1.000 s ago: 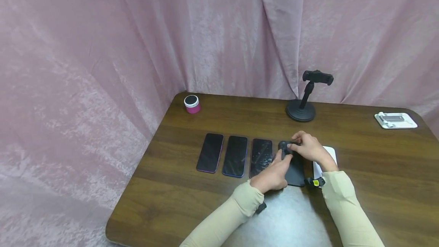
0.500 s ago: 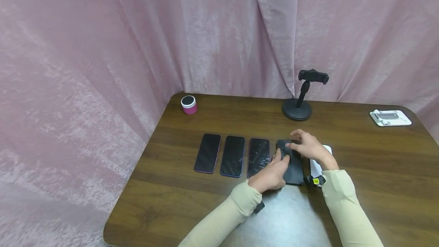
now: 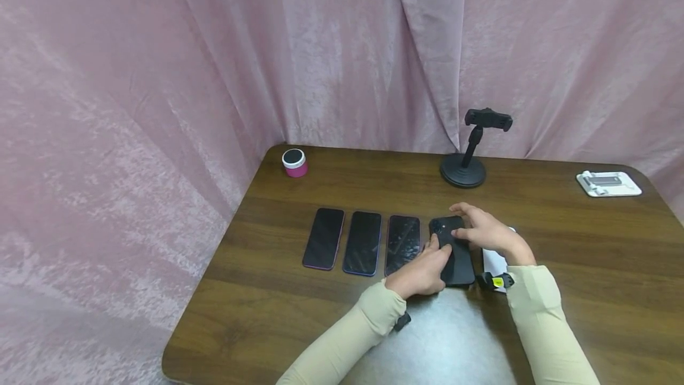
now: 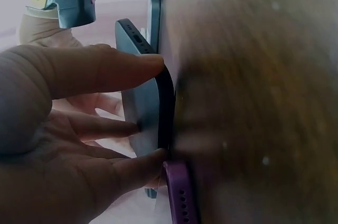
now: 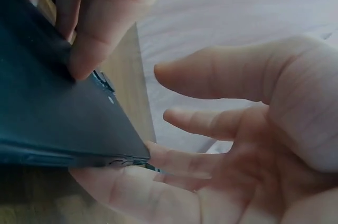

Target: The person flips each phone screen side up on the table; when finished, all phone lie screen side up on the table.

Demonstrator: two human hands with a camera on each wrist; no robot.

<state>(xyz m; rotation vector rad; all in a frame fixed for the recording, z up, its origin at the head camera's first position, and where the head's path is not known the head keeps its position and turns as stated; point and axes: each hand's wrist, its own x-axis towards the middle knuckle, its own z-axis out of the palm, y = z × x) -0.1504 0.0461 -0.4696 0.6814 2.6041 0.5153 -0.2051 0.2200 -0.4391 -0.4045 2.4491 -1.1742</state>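
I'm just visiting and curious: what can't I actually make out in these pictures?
Black phone, screen side, head view: turned down, hidden by its own body.
White item, head view: partly covered by the right wrist.
Purple-edged phone, left wrist view: cut off by the bottom edge.
Yellow label, head view: any writing is too small.

The black phone [image 3: 459, 263] lies back up toward the near side of the table [image 3: 256, 314], its camera lenses at the far left corner. Its body is a plain matte dark panel with rounded corners; the right edge sits tilted up, the left edge lower. It stands between a dark-screened phone [image 3: 404, 242] just to its left and a white slab [image 3: 494, 262] to its right.
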